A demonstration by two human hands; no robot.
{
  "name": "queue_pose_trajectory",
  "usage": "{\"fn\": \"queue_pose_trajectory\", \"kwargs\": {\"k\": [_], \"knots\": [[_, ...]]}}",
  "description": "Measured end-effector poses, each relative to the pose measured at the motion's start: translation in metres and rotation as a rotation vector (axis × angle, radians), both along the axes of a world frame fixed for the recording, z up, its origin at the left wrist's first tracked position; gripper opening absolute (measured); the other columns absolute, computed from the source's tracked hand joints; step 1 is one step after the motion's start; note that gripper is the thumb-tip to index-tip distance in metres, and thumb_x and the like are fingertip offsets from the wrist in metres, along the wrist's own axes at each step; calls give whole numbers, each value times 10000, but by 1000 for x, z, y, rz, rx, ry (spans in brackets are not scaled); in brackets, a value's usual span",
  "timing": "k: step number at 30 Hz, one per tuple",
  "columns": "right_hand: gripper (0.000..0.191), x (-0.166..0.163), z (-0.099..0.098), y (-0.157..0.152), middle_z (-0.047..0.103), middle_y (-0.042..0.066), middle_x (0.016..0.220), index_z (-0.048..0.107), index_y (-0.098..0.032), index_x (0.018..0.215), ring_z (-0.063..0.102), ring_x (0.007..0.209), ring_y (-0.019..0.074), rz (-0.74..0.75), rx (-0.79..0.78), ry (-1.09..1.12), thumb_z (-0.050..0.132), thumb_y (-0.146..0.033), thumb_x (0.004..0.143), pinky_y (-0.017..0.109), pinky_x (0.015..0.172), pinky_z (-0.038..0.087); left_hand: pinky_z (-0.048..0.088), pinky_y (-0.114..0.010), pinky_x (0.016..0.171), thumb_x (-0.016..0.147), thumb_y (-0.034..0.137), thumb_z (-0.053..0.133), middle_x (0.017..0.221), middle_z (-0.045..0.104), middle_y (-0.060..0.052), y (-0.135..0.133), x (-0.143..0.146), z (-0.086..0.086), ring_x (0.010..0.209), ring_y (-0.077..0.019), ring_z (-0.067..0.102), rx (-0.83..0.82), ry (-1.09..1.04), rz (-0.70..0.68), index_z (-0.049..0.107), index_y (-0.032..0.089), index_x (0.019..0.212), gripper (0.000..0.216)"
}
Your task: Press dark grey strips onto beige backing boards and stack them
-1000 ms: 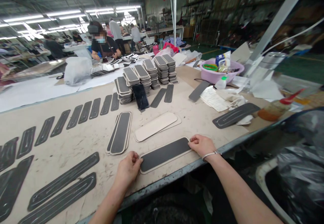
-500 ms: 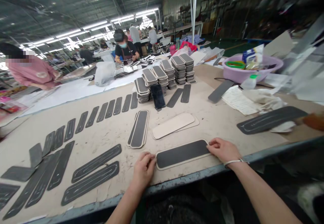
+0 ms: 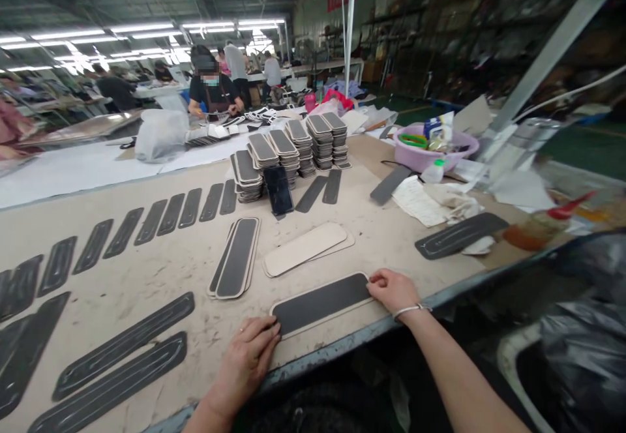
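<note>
since the last look my left hand [image 3: 247,361] has uncurled and now lies flat and released, fingertips on the left end of the black-faced beige strip [image 3: 320,302] near the table [image 3: 161,270] edge, while my right hand [image 3: 394,288], loosely curled, presses its right end.

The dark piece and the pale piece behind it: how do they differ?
The dark piece has a black face, pale rim; the pale piece is beige. The left hand and right hand touch the dark piece; the pale piece lies untouched. Both are long, round-ended.
</note>
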State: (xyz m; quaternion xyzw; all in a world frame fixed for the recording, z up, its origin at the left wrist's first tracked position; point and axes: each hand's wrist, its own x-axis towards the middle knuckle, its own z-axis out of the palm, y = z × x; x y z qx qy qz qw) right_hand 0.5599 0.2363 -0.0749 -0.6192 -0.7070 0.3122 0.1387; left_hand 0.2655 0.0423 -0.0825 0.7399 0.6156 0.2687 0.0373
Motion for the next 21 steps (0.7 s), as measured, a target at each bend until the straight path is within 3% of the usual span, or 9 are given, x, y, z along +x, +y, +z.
{"fn": "queue_pose_trajectory", "kwargs": {"k": [21], "knots": [[120,0,-2,-2,661,-53,643,669,-243,785,615,677,142,24,23,-28,587,-247,697,239,648,417,508,-334,847,885,187,513,1024,650,-82,1,2,2,933,-182,603,-3,1,-5,681,201,976,191]]}}
